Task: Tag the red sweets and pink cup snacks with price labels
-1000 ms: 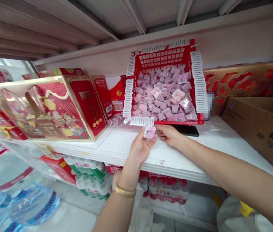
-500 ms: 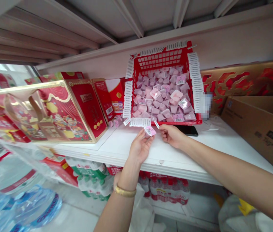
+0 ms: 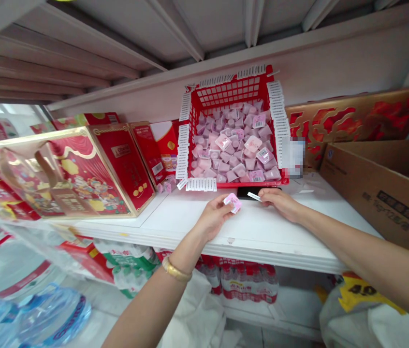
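My left hand [image 3: 216, 216] is closed on a small pink jelly cup [image 3: 232, 203], its printed lid facing up. To the right, my right hand [image 3: 280, 203] pinches a small white barcode label [image 3: 254, 196] that points toward the cup, a short gap apart. Behind both hands a red plastic basket [image 3: 222, 184] holds many similar pink and purple cups [image 3: 231, 145]. Rows of barcode labels [image 3: 200, 184] hang along the basket's rims. A dark phone [image 3: 242, 193] lies at the basket's front, partly behind the label and the right hand.
A red and gold gift box [image 3: 117, 164] stands left on the white shelf [image 3: 186, 220], with a few loose cups [image 3: 168, 185] beside it. An open cardboard carton [image 3: 367, 179] sits right. Shelf beams [image 3: 175, 29] run overhead. Bottled water packs [image 3: 250, 282] stand below.
The right hand has drawn the label to the right, away from the basket's front rim. My left hand has turned the cup and shifted slightly right. The view has moved a little.
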The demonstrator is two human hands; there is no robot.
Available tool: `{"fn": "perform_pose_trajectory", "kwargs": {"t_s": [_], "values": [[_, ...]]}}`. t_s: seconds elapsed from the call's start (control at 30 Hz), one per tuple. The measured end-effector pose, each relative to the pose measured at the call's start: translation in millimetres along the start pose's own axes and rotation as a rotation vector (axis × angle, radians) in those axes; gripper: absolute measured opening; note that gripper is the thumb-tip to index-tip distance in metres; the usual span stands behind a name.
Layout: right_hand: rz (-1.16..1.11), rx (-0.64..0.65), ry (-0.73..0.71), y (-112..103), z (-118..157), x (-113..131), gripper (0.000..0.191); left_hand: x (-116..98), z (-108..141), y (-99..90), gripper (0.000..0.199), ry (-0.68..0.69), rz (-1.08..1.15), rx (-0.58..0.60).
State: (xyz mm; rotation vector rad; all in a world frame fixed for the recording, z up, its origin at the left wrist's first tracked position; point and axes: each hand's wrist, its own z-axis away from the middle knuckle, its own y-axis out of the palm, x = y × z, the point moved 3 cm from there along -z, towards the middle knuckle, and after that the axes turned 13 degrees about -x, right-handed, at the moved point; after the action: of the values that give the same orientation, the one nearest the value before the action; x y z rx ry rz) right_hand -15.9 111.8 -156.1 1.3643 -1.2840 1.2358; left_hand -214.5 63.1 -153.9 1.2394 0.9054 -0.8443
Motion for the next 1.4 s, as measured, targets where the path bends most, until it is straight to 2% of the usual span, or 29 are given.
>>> {"fn": "perform_pose_trajectory", "kwargs": {"t_s": [0.17, 0.37, 0.53, 0.77, 1.07, 1.3, 1.4], "values": [[-0.078, 0.03, -0.01, -3, 0, 0, 0.013, 1, -13, 22.4, 0.029, 0.002, -0.102, 0.03], [-0.176, 0.045, -0.031, -6, -2, 1, 0.014, 10, -24, 34.8, 0.026, 0.012, -0.199, -0.129], [-0.113, 0.054, -0.065, -4, -3, -2, 0.016, 16, -24, 42.0, 0.024, -0.002, -0.282, -0.108], [-0.014, 0.074, -0.092, 0, -2, -4, 0.018, 17, -23, 37.6, 0.023, 0.065, -0.187, 0.006], [0.022, 0.016, -0.08, 4, 2, -3, 0.021, 18, -20, 40.0, 0.017, 0.017, -0.173, 0.115], [0.058, -0.047, -0.084, 3, -1, -6, 0.018, 20, -20, 38.5, 0.008, 0.084, -0.172, 0.115], [0.052, -0.06, -0.101, 4, -2, -7, 0.02, 21, -21, 37.2, 0.01, 0.094, -0.174, 0.069]]}}
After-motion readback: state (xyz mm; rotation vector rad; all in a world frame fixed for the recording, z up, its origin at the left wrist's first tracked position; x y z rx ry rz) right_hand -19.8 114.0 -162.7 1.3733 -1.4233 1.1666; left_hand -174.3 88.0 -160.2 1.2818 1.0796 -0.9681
